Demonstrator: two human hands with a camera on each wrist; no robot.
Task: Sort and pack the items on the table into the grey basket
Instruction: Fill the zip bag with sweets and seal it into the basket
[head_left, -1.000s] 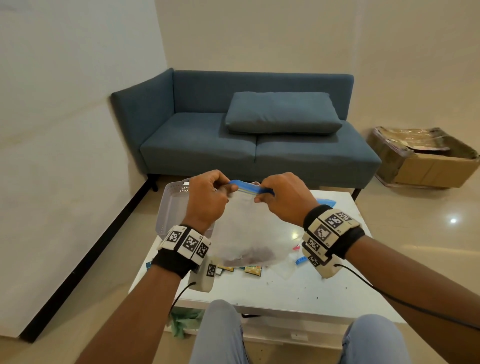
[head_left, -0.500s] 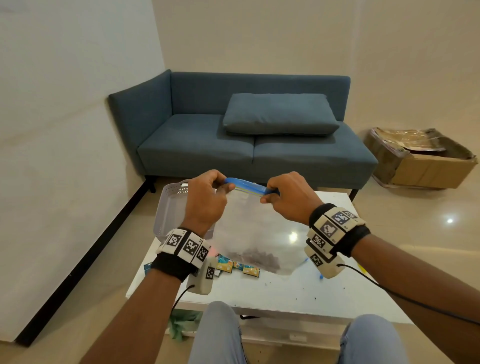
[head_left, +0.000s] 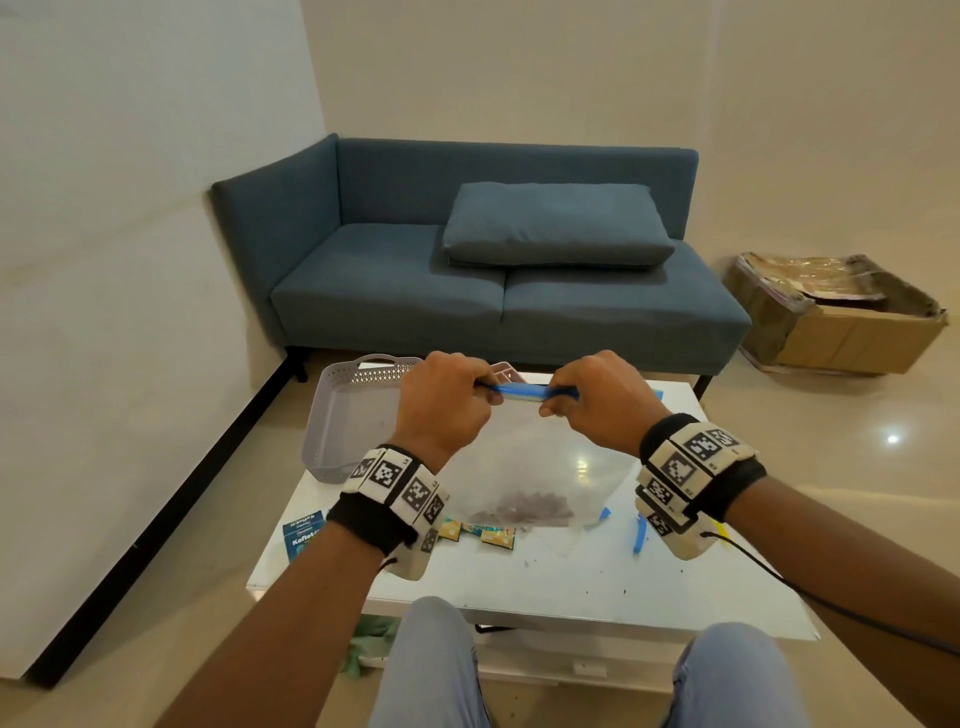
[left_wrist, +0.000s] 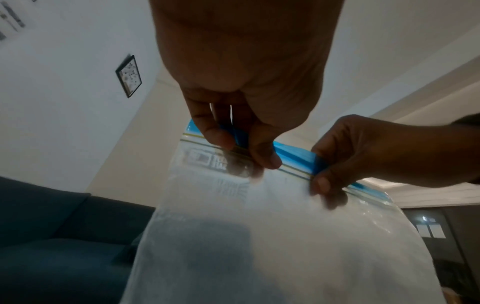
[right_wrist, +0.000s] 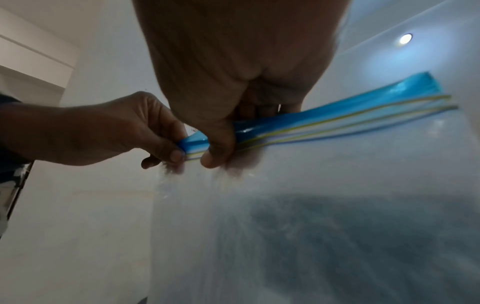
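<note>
A clear zip bag (head_left: 530, 467) with a blue seal strip (head_left: 519, 391) hangs above the white table (head_left: 571, 582), dark crumbs lying in its bottom. My left hand (head_left: 447, 405) pinches the strip at its left part, my right hand (head_left: 592, 400) pinches it close beside, thumbs facing me. The left wrist view shows both hands' fingertips on the strip (left_wrist: 293, 156) of the bag (left_wrist: 272, 236). In the right wrist view the strip (right_wrist: 324, 115) runs right past my fingers. The grey basket (head_left: 348, 415) stands on the table's far left, behind my left hand.
Small yellow sachets (head_left: 493, 535) and a teal box (head_left: 304, 532) lie on the table under the bag. More blue-edged bags (head_left: 639, 535) lie at the right. A blue sofa (head_left: 493, 280) stands beyond the table, a cardboard box (head_left: 836, 317) on the floor at right.
The view has tilted down a little. My two hands have come closer together along the blue strip, and the bag still hangs between them.
</note>
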